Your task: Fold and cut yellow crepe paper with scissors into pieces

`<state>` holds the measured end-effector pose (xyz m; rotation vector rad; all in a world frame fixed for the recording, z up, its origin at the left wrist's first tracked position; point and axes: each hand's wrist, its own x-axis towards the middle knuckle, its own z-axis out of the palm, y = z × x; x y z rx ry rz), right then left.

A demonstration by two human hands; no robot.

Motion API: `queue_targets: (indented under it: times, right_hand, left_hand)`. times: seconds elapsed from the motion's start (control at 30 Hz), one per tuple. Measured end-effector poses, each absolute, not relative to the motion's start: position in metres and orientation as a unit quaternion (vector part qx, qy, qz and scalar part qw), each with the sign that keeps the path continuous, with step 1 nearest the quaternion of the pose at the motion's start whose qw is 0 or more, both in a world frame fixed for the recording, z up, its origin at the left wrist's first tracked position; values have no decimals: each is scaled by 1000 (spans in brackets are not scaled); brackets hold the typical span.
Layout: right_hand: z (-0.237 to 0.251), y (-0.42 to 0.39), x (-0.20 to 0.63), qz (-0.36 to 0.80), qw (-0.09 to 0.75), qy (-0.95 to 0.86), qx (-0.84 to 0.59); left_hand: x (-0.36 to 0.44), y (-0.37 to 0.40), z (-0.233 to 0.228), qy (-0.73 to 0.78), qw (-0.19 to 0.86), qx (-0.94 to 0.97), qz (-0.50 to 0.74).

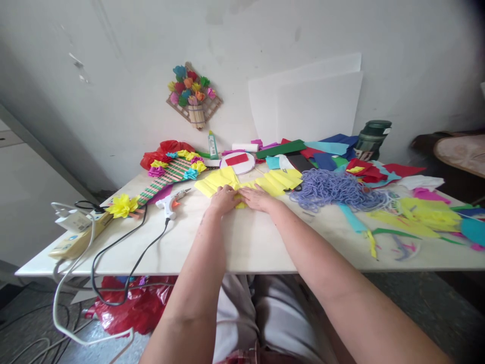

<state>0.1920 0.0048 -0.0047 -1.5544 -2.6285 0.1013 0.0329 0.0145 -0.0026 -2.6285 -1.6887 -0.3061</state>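
Observation:
Pleated yellow crepe paper lies across the table in front of me, fanning out on both sides. At its pinched-in middle my left hand has its fingers curled over the folds. Right beside it, almost touching, my right hand grips the same spot from the other side. The fingertips are partly hidden in the folds. Behind the paper lies a white disc with a red strip on it. A white hot glue gun rests to the left of my left hand.
Left are a power strip with cables and a woven fan-shaped piece with paper flowers. To the right sit a heap of purple yarn, crepe scraps and a dark green bottle. A red bag lies below the table.

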Motion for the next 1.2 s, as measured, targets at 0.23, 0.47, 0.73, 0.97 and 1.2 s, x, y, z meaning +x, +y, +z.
queue_targets:
  times: [0.23, 0.47, 0.73, 0.97, 1.2]
  right_hand:
    - [-11, 10, 204, 66, 13, -811, -581]
    - [-4, 8, 208, -29, 82, -800, -593]
    - [-6, 2, 189, 23, 47, -845, -532]
    - [-4, 3, 191, 81, 4, -831, -550]
    - [-7, 5, 194, 101, -15, -831, -547]
  left_hand:
    - [32, 18, -5, -545, -3, -833, -94]
    - [32, 17, -4, -550, -14, -829, -97]
    - [32, 16, -5, -544, -13, -832, -109]
    - [32, 19, -7, -563, -26, -816, -132]
    - [33, 18, -4, -567, -36, -814, -124]
